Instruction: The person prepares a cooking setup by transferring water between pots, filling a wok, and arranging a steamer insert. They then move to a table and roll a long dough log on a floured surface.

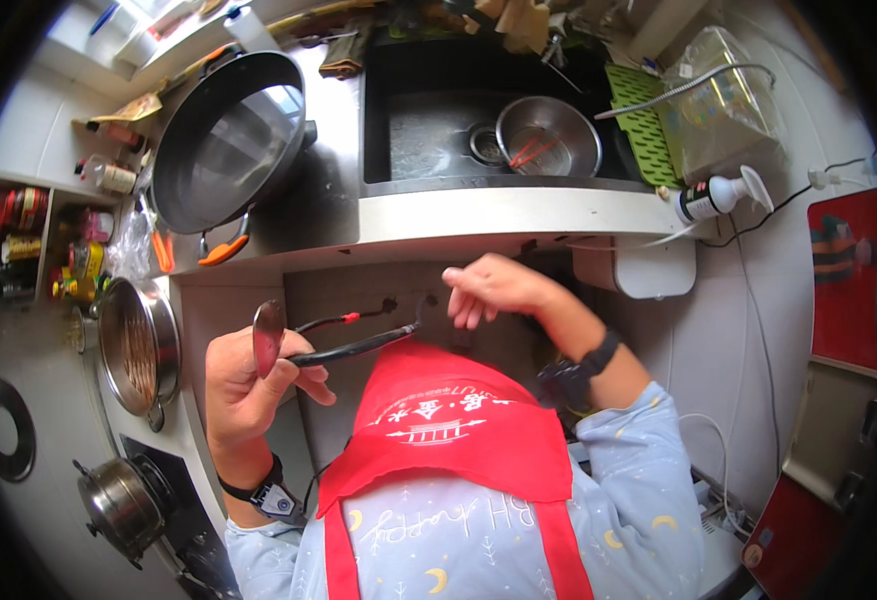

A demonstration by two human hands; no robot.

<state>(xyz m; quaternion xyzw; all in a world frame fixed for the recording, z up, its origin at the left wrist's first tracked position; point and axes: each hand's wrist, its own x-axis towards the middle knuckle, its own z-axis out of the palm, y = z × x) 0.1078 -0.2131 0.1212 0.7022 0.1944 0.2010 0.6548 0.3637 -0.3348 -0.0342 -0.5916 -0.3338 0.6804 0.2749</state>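
Note:
My left hand (247,382) is closed around a metal spoon or ladle, its shiny bowl (268,339) turned up near my thumb. From the same grip a thick black handle (360,347) reaches right, above my red apron (438,405). Behind it runs a thinner black piece (322,322) with a red band; whether the two belong to one utensil is unclear. My right hand (495,289) hovers in front of the counter edge (498,214), fingers loosely bent and thumb apart, with nothing seen in it.
A large dark pan (206,172) with orange-trimmed handles stands left of the sink (427,142). Inside the sink sits a metal bowl (585,139) with orange-red strips. A spray bottle (712,199) lies at right; a wide metal pot (165,352) and a lidded pot (112,499) stand left.

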